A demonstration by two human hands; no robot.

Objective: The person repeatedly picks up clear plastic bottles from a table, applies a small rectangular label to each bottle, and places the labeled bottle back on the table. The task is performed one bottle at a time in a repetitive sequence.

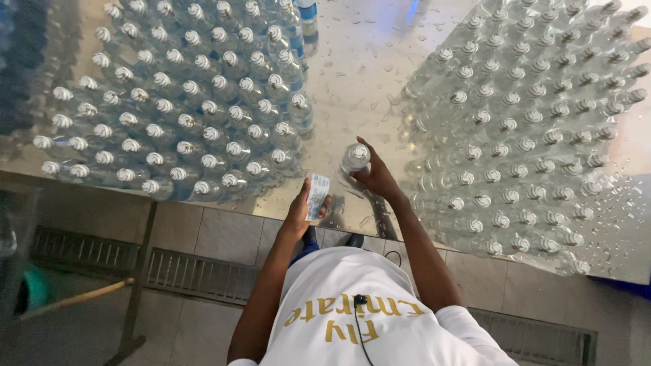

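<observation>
White shirt (366, 312) nearest the lens, left hand (298, 213) pinching a small label (317, 196), right hand (377, 177) wrapped round a clear capped bottle (354, 158) — seemingly standing on the wet steel table (359, 74) — between two bottle blocks (190, 102).

A: What is the person wearing?
B: A white short-sleeved shirt, with gold-yellow lettering printed across the chest.
A: Anything clipped to it?
B: A small black clip microphone sits at the middle of the chest, and a thin black cable runs down from it over the white cloth.
A: And the arms?
B: Both are bare from the sleeve hems down; the left hand (300, 210) and right hand (377, 177) wear no gloves, rings or watch.
A: Below the shirt?
B: A strip of blue cloth and dark shoes
</observation>
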